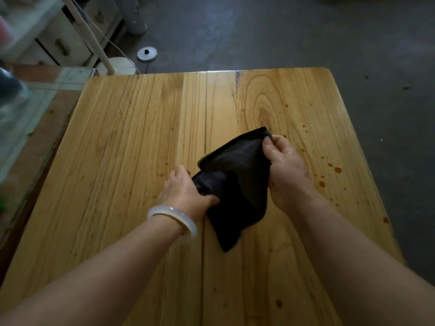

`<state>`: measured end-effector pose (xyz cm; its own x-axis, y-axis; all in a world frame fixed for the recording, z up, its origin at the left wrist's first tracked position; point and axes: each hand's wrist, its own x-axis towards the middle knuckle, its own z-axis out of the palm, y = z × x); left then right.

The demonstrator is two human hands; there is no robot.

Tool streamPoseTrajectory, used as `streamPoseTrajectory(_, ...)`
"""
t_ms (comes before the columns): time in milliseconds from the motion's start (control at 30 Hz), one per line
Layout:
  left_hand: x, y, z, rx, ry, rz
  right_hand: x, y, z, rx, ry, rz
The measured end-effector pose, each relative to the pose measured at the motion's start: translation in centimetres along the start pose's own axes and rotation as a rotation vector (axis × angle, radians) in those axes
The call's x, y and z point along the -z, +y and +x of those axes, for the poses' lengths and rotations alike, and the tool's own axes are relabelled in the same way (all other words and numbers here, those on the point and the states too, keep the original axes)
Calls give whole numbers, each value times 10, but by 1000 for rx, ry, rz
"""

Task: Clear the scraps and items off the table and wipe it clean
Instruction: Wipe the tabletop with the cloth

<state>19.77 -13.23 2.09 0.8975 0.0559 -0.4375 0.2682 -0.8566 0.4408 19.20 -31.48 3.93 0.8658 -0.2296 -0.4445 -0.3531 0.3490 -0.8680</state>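
A dark cloth (237, 180) hangs just above the middle of the wooden table (117, 149), held between both hands. My left hand (186, 194), with a pale bangle on its wrist, grips the cloth's lower left part. My right hand (287, 168) pinches the cloth's upper right corner. The cloth's bottom corner droops toward the tabletop. Orange-brown sauce drops (337, 170) dot the table's right side, and one more drop (279, 303) lies near the front edge.
A glass-topped side table (35, 109) adjoins the wooden table on the left. Behind it stand white drawers (58, 45) and a white pole on a round base (122, 64). A small round disc (147, 53) lies on the grey concrete floor beyond the table.
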Motion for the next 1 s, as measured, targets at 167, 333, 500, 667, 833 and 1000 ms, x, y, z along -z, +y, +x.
streamPoseTrajectory(167,24,11,20,-388,-37,-101,-4,-23,-8,-73,-322,17)
streamPoseTrajectory(333,48,18,29,-503,-16,-459,-6,-57,2,69,-263,38)
streamPoseTrajectory(500,86,53,22,-482,245,-696,-13,-95,14,290,-153,-16)
streamPoseTrajectory(667,107,73,6,-516,269,-929,-13,-113,13,392,-107,-37)
streamPoseTrajectory(833,67,49,-5,-287,-28,-768,10,-84,-5,-1,-127,-369)
streamPoseTrajectory(1000,24,15,-3,-3,-331,-596,27,-28,-5,-159,-87,-596)
